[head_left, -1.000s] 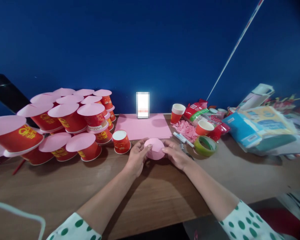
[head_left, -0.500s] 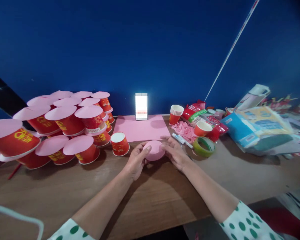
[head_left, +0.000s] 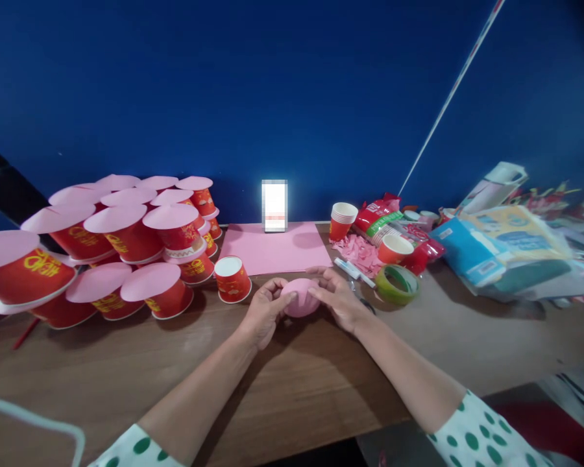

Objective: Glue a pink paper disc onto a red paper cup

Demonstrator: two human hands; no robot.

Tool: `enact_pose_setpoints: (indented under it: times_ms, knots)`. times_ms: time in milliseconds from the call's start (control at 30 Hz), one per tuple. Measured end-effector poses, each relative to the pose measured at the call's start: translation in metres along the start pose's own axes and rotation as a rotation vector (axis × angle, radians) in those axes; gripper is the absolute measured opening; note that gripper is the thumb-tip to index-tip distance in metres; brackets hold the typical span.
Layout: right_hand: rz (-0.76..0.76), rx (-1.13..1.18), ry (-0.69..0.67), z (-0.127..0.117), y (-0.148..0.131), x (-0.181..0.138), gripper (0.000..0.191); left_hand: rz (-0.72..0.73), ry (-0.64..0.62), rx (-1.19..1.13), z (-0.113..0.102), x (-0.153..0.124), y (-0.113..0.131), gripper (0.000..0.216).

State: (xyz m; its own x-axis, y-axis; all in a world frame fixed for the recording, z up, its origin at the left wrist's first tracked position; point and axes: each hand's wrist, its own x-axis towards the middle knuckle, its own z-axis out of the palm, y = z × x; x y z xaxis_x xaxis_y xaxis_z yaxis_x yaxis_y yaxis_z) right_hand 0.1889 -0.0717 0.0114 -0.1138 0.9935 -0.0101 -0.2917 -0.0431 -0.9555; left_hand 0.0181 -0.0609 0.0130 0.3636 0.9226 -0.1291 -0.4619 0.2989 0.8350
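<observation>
Between my two hands is a pink paper disc, slightly curved, above the wooden table. My left hand pinches its left edge, thumb on top and fingers at the rim or beneath. My right hand grips the right edge with the thumb pressed on the upper face; its other fingers are partly hidden behind. Just left of my left hand a red paper cup stands upside down, white base up. Behind the disc lies pink paper in a flat sheet or stack.
Red cups topped with pink discs are stacked at left. A lit phone, blurred out, stands against the blue wall. To the right are stacked cups, pink scraps, markers, green tape and a blue-yellow package.
The pink disc has tilted and bent a little, and sits slightly lower. My right thumb has moved inward onto its face. The cups and other items stay in place.
</observation>
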Motion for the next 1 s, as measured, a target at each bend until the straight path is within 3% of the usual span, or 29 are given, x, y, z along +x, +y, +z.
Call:
enact_pose_setpoints:
  times_ms: [167,367,1000]
  knots:
    - [0.011,-0.048,-0.045,-0.0004,-0.0012,-0.0012,0.044,0.002,0.003,0.062,0.0001,-0.0013,-0.0005,0.050]
    - [0.036,-0.113,-0.145,0.0029,-0.0055,-0.0048,0.044,0.018,0.011,0.033,-0.0014,0.0004,-0.0021,0.045]
    - [0.087,-0.127,-0.230,0.0037,-0.0042,-0.0061,0.047,0.062,-0.033,0.081,-0.0004,-0.0013,-0.0015,0.045]
